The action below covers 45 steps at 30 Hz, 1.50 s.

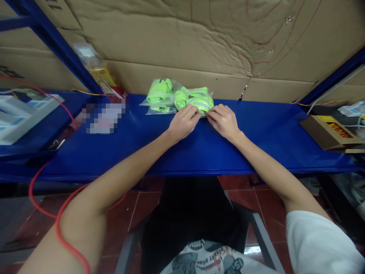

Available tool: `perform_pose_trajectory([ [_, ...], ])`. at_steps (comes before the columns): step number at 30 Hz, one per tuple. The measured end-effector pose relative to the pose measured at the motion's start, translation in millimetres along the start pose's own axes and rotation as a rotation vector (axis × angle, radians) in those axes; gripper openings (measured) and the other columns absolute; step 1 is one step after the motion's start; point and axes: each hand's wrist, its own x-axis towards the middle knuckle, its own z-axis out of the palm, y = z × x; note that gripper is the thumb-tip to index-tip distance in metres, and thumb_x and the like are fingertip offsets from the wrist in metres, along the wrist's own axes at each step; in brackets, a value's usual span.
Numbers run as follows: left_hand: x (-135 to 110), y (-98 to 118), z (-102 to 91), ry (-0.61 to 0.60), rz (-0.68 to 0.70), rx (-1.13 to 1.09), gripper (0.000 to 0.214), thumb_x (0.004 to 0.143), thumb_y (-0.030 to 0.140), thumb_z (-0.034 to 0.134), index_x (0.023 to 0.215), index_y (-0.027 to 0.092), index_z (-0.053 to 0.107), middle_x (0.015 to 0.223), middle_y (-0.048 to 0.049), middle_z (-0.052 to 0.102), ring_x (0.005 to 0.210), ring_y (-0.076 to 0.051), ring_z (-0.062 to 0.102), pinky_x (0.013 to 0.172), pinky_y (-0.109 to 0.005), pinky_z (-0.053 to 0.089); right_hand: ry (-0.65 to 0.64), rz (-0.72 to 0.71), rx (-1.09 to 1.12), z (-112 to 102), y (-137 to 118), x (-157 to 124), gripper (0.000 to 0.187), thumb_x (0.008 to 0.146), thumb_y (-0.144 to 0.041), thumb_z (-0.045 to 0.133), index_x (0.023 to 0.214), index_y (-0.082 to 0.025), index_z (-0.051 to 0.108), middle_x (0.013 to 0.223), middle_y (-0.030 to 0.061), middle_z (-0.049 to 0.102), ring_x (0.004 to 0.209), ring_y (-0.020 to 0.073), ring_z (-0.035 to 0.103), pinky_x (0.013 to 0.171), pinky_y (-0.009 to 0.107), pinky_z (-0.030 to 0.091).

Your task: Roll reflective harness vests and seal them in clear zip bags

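My left hand (184, 121) and right hand (224, 121) both pinch the near edge of the neon-green band packet (201, 102). I reckon its slick film could slip free, jolting the neighbouring packets (158, 96) to its left.

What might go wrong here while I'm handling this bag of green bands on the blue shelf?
The left hand and right hand pinch the edge of the front bag; a hard pull might tear the thin plastic. The red cable seems to lie across the left forearm, so a quick arm move could snag it. The other bags touch it behind and may get shoved along.
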Motion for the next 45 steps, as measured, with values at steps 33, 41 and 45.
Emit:
perform_pose_trajectory([
  [33, -1.0, 2.6, 2.5, -0.076, -0.077, -0.049, 0.038, 0.117, 0.029, 0.044, 0.108, 0.017, 0.079, 0.099, -0.0122, 0.076, 0.099, -0.029, 0.068, 0.079, -0.044, 0.053, -0.117, -0.038, 0.115, -1.2, -2.2, 1.7, 0.036, 0.118, -0.03, 0.047, 0.106, -0.02, 0.079, 0.102, 0.0123, 0.077, 0.095, 0.0276, 0.063, 0.083, 0.044, 0.047],
  [41, -1.3, 2.0, 1.9, -0.102, -0.059, -0.077, 0.039, 0.116, 0.024, 0.041, 0.109, 0.019, 0.078, 0.099, -0.0126, 0.075, 0.1, -0.029, 0.066, 0.081, -0.046, 0.055, -0.093, -0.009, 0.103, 0.6, -7.0, 1.8, 0.035, 0.117, -0.032, 0.051, 0.101, -0.021, 0.081, 0.099, 0.0107, 0.077, 0.093, 0.0264, 0.063, 0.082, 0.043, 0.046],
  [45, -2.6, -1.4, 2.7, -0.116, -0.041, -0.136, 0.035, 0.116, 0.027, 0.043, 0.112, 0.021, 0.077, 0.102, -0.0128, 0.074, 0.1, -0.029, 0.066, 0.083, -0.047, 0.055, -0.121, -0.03, 0.111, -1.4, -2.6, 2.3, 0.038, 0.117, -0.03, 0.049, 0.096, -0.02, 0.079, 0.096, 0.0105, 0.075, 0.088, 0.0246, 0.063, 0.082, 0.041, 0.047],
])
